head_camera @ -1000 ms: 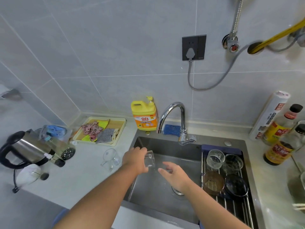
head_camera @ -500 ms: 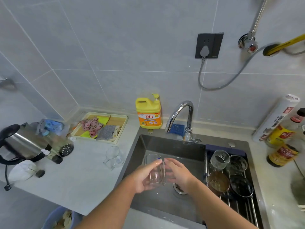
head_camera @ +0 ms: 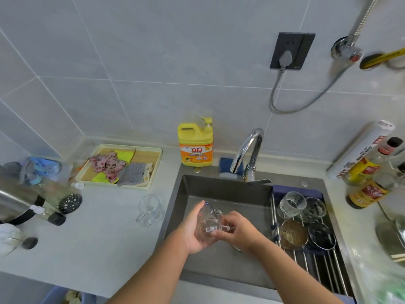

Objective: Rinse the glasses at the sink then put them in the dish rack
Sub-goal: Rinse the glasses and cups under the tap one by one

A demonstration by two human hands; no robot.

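Observation:
I hold a clear glass mug over the grey sink, its base with a barcode sticker turned toward me. My left hand cups its body from the left. My right hand pinches its handle from the right. A second clear glass mug stands on the counter left of the sink. The dish rack spans the sink's right side and carries a ribbed clear glass and three more glasses or bowls. The chrome tap shows no running water.
A yellow detergent bottle stands behind the sink with a blue sponge beside it. A tray of cloths and a kettle sit on the left counter. Sauce bottles and a roll crowd the right.
The mug has come from the sink's left edge to above its middle. My right hand closed onto it and the mug turned so its base faces me.

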